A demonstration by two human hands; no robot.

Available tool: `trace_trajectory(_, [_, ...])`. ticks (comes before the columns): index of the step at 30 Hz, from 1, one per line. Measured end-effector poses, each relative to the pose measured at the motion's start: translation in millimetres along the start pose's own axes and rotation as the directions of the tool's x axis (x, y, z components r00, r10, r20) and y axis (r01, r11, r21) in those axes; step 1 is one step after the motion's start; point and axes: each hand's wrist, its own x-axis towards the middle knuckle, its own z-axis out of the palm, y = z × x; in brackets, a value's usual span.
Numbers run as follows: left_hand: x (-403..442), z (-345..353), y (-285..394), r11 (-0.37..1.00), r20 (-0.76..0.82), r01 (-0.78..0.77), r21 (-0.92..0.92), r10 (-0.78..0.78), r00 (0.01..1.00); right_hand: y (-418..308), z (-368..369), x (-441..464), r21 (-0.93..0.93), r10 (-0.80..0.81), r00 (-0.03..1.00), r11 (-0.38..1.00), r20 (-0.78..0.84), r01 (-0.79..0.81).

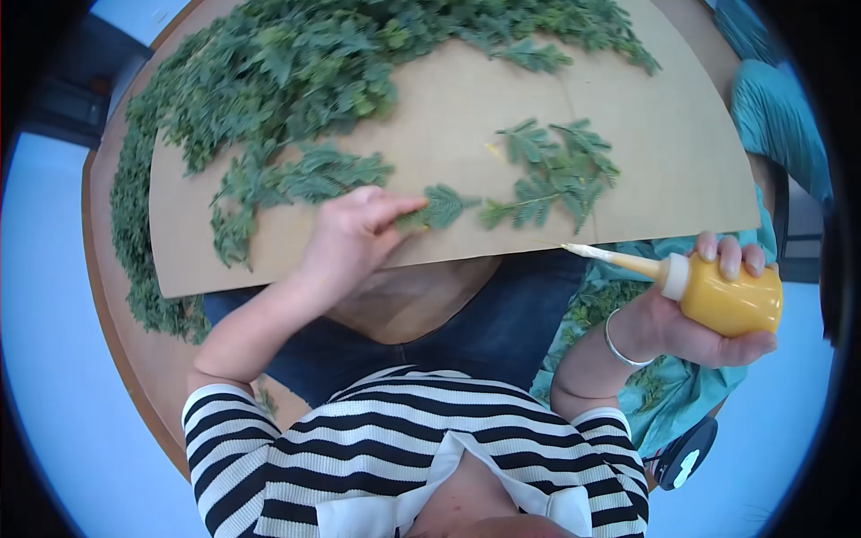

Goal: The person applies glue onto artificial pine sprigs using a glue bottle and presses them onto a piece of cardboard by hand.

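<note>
Head view: a small sprig [446,207] is noted at ctr of frame, over the tan board [677,161], w/ its pointed end turned to frame right. It is held at its L end by the L. hand [345,235], fingers narrowed to a pinch; most of the foliage is thus left uncovered, presumably so that it can be reached.

At R of frame, the yellow bottle [731,299] is gripped in the R. hand [708,309], fingers wrapped round the body. It is kept tipped nearly on its side, nozzle [619,259] to frame L, tip near the board's lower edge; aim toward the work area is judged the reason. Whether any fluid is being let out cannot be told.

Loose sprigs [560,179] are laid R of ctr, apart from the main greenery heap [278,76] at upper L, prob. for easy reach. Board is set over the lap [404,354], lower ctr, presumably as a work surface.
</note>
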Motion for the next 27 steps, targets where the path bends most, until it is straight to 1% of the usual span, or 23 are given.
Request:
trace_trajectory(1, [-9,7,-12,0.946,-0.137,-0.243,0.214,0.275,0.952,9,10,-4,0.009,0.016,1.000,1.000,0.006,-0.016])
trace_trajectory(2, [-13,12,-19,0.924,-0.186,-0.307,0.230,0.351,0.918,18,21,-8,0.024,0.033,0.999,0.999,0.032,-0.034])
trace_trajectory(3, [-17,17,-21,0.928,-0.202,-0.294,0.226,0.340,0.918,26,31,-11,0.036,0.050,0.997,0.998,0.064,-0.053])
trace_trajectory(4, [-19,21,-23,0.946,-0.230,-0.291,0.146,0.318,0.920,35,43,-14,0.037,0.060,0.995,0.997,0.080,-0.063])
trace_trajectory(5, [-21,24,-23,0.955,-0.257,-0.291,0.063,0.297,0.920,44,53,-17,-0.008,0.060,0.993,0.998,0.105,-0.060])
trace_trajectory(6, [-22,24,-23,0.960,-0.268,-0.279,0.026,0.276,0.923,51,59,-17,-0.055,0.063,0.990,0.997,0.130,-0.056])
trace_trajectory(7, [-22,26,-25,0.962,-0.283,-0.272,0.016,0.265,0.922,56,61,-16,-0.057,0.075,0.986,0.996,0.146,-0.067])
trace_trajectory(9, [-21,32,-30,0.952,-0.364,-0.306,0.028,0.294,0.884,66,61,-15,-0.080,0.109,0.959,0.993,0.262,-0.091])
trace_trajectory(10, [-22,33,-29,0.955,-0.380,-0.295,0.019,0.280,0.881,71,61,-16,-0.082,0.124,0.953,0.991,0.278,-0.105])
trace_trajectory(12, [-23,29,-27,0.980,-0.350,-0.173,-0.098,0.129,0.928,81,61,-17,0.027,0.101,0.943,0.993,0.318,-0.115])
trace_trajectory(13, [-22,28,-26,0.981,-0.361,-0.164,-0.105,0.116,0.925,84,62,-18,0.027,0.112,0.938,0.991,0.329,-0.128])
trace_trajectory(15, [-20,25,-26,0.968,-0.303,-0.125,-0.219,0.055,0.951,89,66,-21,-0.011,0.144,0.930,0.989,0.337,-0.149])
trace_trajectory(19, [-19,25,-28,0.961,-0.284,-0.119,-0.248,0.046,0.958,102,72,-27,-0.043,0.173,0.921,0.985,0.350,-0.168])
trace_trajectory(22, [-18,25,-29,0.962,-0.280,-0.130,-0.241,0.059,0.958,107,75,-32,-0.045,0.200,0.928,0.980,0.313,-0.196])
trace_trajectory(27, [-18,25,-30,0.964,-0.267,-0.138,-0.227,0.074,0.961,109,77,-37,-0.149,0.216,0.935,0.972,0.282,-0.180])
